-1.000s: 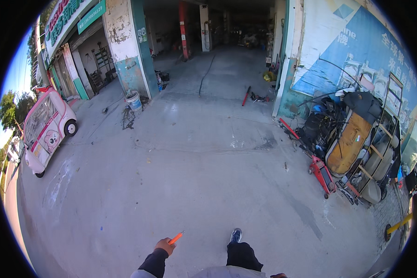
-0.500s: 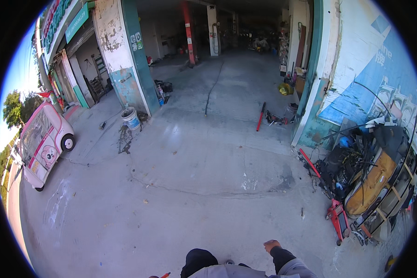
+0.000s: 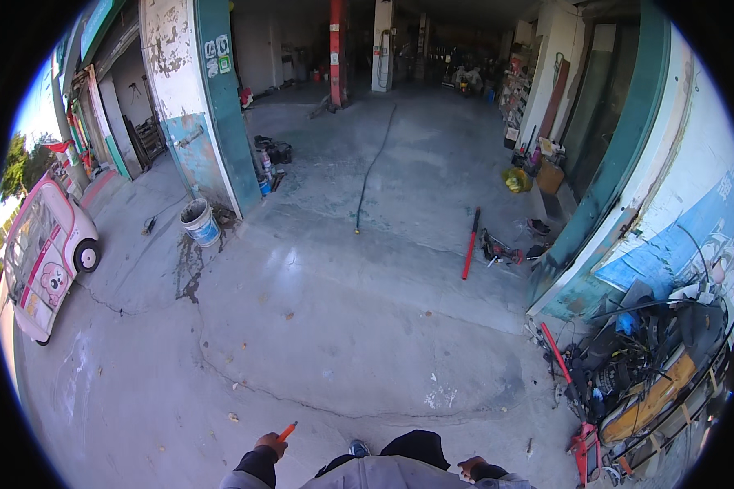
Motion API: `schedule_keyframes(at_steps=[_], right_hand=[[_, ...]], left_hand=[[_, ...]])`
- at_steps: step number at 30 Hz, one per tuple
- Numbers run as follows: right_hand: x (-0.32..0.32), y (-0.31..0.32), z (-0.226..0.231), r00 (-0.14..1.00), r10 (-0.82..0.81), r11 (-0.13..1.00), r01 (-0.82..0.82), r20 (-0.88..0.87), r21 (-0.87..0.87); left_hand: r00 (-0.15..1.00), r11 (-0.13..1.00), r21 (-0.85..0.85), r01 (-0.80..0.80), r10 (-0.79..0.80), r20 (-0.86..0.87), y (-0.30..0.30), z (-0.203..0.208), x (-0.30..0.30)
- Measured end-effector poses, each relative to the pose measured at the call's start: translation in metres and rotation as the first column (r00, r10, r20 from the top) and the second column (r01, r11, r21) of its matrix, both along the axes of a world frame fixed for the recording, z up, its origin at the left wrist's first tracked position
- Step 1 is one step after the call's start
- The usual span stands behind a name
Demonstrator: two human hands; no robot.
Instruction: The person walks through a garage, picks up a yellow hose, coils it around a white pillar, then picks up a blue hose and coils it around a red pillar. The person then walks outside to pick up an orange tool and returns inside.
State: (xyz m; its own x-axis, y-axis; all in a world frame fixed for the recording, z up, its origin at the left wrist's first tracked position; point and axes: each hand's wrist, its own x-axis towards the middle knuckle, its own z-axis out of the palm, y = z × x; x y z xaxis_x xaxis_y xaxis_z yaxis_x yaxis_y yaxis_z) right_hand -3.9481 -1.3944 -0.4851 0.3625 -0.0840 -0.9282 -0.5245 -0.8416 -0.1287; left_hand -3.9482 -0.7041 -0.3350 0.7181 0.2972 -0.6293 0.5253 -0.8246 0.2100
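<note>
My left hand (image 3: 270, 445) is closed around an orange stick-shaped tool (image 3: 288, 431). The tool's dark tip points up and to the right; its exact kind is too small to make out. At the lower edge, right of my dark-trousered leg (image 3: 416, 445), is my right hand (image 3: 470, 466), its fingers curled in and no object showing in them. Beneath my body the toe of one shoe (image 3: 359, 447) shows on the concrete floor (image 3: 302, 342). Neither hand touches anything else.
Ahead is a wide garage doorway with a dark hose (image 3: 373, 167) and a red bar (image 3: 470, 244) on its floor. A paint bucket (image 3: 199, 222) stands left; beyond it is a pink-and-white vehicle (image 3: 47, 253). A red floor jack (image 3: 584, 452) and scrap pile (image 3: 636, 367) lie right.
The view has shifted toward the doorway. My left hand has come into view with the orange tool, of which only the tip showed before. My right hand appears lower.
</note>
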Motion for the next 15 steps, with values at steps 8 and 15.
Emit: schedule_keyframes(at_steps=[8, 15], right_hand=[[0.222, 0.057, -0.007, 0.962, -0.206, 0.979, 0.202, -0.178, -0.041], [0.599, 0.137, -0.002, 0.984, -0.175, 0.981, 0.171, -0.037, -0.092]], left_hand=[[0.925, 0.951, -0.233, 0.203, -0.108, 0.365, -0.027, 0.086, 0.403], [0.918, 0.990, 0.031, 0.134, -0.113, -0.381, 0.097, -0.008, 0.487]])
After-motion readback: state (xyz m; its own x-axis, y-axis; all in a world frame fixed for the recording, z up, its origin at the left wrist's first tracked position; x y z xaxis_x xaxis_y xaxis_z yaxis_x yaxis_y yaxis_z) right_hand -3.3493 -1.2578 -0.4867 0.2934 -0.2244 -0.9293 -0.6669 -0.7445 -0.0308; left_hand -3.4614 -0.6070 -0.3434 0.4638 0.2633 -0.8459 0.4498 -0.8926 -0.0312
